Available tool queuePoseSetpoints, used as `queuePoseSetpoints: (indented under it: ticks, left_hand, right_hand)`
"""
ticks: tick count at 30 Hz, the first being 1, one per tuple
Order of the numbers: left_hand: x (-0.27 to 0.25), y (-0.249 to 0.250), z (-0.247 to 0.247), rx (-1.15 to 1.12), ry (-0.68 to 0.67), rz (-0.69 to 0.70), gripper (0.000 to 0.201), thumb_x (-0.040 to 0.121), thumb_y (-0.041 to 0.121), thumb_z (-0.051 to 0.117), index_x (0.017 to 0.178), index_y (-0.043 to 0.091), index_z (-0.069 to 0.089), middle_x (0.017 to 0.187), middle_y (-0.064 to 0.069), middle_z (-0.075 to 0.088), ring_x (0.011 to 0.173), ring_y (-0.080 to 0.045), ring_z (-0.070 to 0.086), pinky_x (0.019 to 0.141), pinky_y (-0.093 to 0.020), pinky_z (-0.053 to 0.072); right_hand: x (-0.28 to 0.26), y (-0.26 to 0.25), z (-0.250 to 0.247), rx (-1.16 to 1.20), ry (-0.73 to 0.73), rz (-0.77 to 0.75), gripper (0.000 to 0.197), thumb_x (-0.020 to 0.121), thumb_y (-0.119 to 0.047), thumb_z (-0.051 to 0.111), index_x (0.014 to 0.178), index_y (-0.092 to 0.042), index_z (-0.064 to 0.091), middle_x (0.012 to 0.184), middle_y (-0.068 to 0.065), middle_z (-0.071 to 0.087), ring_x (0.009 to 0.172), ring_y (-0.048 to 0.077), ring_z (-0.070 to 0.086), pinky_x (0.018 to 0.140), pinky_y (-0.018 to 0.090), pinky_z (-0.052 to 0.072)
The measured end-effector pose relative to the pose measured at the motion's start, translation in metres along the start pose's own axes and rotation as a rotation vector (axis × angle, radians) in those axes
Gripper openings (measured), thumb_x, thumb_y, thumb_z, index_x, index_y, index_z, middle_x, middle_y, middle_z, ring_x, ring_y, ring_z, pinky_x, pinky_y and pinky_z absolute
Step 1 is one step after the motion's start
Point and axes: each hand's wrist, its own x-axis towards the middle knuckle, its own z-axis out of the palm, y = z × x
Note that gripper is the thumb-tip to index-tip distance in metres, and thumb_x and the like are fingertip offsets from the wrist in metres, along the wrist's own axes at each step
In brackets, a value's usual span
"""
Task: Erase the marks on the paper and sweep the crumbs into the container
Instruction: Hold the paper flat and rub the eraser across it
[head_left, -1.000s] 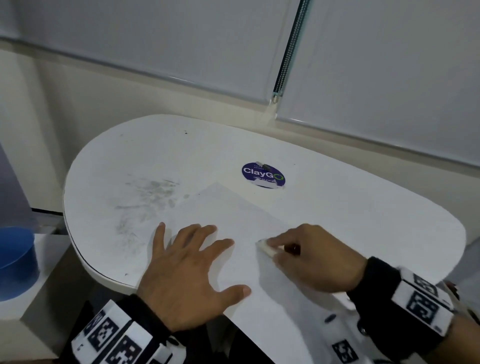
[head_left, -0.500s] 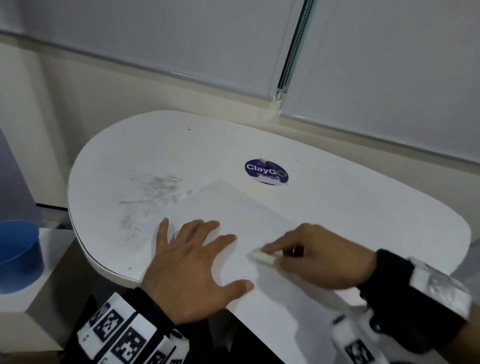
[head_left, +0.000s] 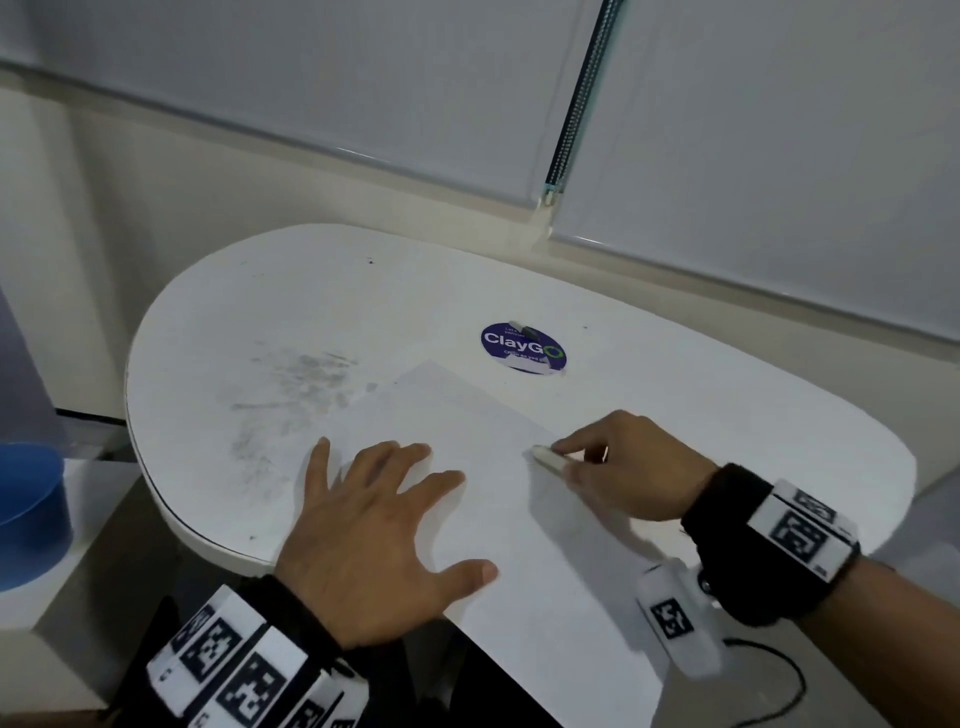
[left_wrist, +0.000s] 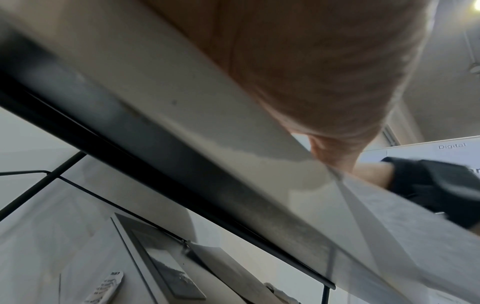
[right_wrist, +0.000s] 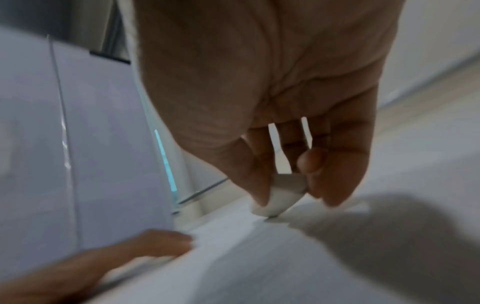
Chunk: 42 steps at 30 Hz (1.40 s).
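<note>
Fingers (head_left: 415, 457) of left hand (head_left: 374, 545) lying spread and straight, pressing flat on paper (head_left: 519, 545), thumb pointing toward right hand (head_left: 628, 473). Right fingertips (right_wrist: 259, 195) pinching eraser (head_left: 548, 460) between thumb and index, other fingers curled alongside; eraser tip touching paper just beyond left fingers, close to paper's far edge. Paper overhanging table (head_left: 260, 312) edge below left thumb.

Showing from right wrist only: eraser (right_wrist: 279, 199) as a rounded white stub meeting the sheet, plus a left fingertip (right_wrist: 166, 242) resting on paper (right_wrist: 259, 267). Showing from left wrist only: underside of table (left_wrist: 182, 185), its dark rim and thin black frame bars below; left fingers hidden there behind the palm.

Lying left of left fingers: grey smudges (head_left: 291, 395) on the white top. Sitting beyond the eraser: round purple sticker (head_left: 522, 348). Standing well left of the left hand, on a lower ledge: blue container (head_left: 31, 514). Hanging behind the table: grey blinds (head_left: 311, 78) with bead chain (head_left: 576, 98).
</note>
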Motion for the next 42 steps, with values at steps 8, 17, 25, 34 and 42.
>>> queuePoseSetpoints:
  ticks: [8,17,25,34,42]
  left_hand:
    - [0.001,0.0,0.0,0.019,-0.015,0.003,0.097,0.064,0.098,0.017,0.15,0.053,0.019,0.162,0.021,0.006,0.149,-0.008,-0.004,0.116,-0.057,-0.018]
    - [0.002,-0.001,0.002,0.025,-0.012,0.009,0.095,0.067,0.097,0.02,0.15,0.052,0.014,0.162,0.022,0.003,0.149,-0.007,-0.007,0.117,-0.057,-0.016]
    - [0.0,0.0,0.003,0.0,0.022,0.019,0.094,0.068,0.096,0.018,0.15,0.051,0.02,0.162,0.02,0.007,0.149,-0.008,-0.004,0.116,-0.056,-0.018]
    - [0.004,-0.005,0.01,-0.117,0.154,0.092,0.081,0.074,0.091,0.033,0.126,0.033,0.055,0.142,0.02,0.048,0.142,-0.007,0.034,0.122,-0.052,0.004]
    - [0.004,-0.003,0.023,-0.092,0.2,0.071,0.083,0.075,0.092,0.026,0.136,0.043,0.054,0.15,0.015,0.043,0.143,-0.011,0.033,0.118,-0.055,0.007]
  right_hand:
    - [-0.011,-0.006,-0.002,0.042,-0.088,-0.052,0.028,0.087,-0.046,0.056,0.104,-0.034,0.074,0.076,-0.001,0.071,0.058,0.004,0.057,0.07,0.027,0.051]
    - [-0.031,-0.014,0.007,0.071,-0.195,-0.123,0.044,0.079,-0.057,0.05,0.106,-0.032,0.073,0.07,-0.004,0.067,0.057,0.005,0.057,0.065,0.022,0.048]
    - [-0.014,-0.002,0.007,0.153,-0.093,-0.042,0.026,0.087,-0.046,0.058,0.103,-0.033,0.074,0.067,-0.011,0.067,0.054,0.0,0.055,0.064,0.02,0.044]
    - [-0.039,-0.019,0.02,0.122,-0.113,-0.2,0.042,0.079,-0.051,0.048,0.113,-0.039,0.069,0.085,-0.011,0.068,0.074,0.007,0.06,0.074,0.023,0.049]
    - [-0.035,-0.024,0.026,0.026,-0.018,-0.186,0.026,0.088,-0.039,0.052,0.106,-0.036,0.07,0.079,-0.007,0.07,0.069,0.008,0.062,0.071,0.028,0.05]
